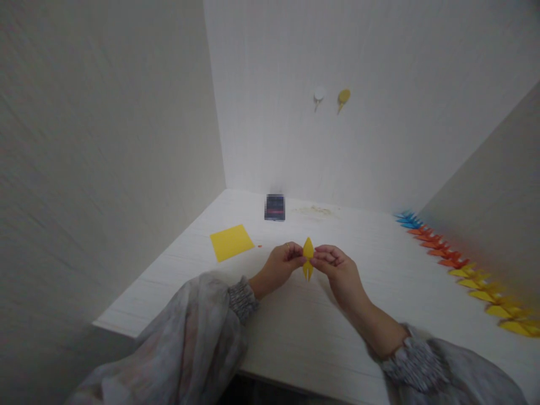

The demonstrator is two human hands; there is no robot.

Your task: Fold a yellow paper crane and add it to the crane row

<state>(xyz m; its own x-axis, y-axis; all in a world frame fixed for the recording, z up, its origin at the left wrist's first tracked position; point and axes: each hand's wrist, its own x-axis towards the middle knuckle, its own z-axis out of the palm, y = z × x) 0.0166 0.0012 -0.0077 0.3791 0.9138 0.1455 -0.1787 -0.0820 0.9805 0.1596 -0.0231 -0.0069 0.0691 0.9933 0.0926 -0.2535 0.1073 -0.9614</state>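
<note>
A small folded yellow paper piece (308,249), pointed at the top with two thin legs below, is held just above the white table (295,320). My left hand (282,263) pinches its left side and my right hand (337,267) pinches its right side, fingers closed on the paper. A flat yellow paper square (232,242) lies on the table to the left of my hands.
A row of folded paper figures runs along the right wall: blue (408,220) at the far end, orange (439,248) in the middle, yellow (498,301) nearest. A dark small box (275,207) sits by the back wall. Two round hooks (331,98) hang above.
</note>
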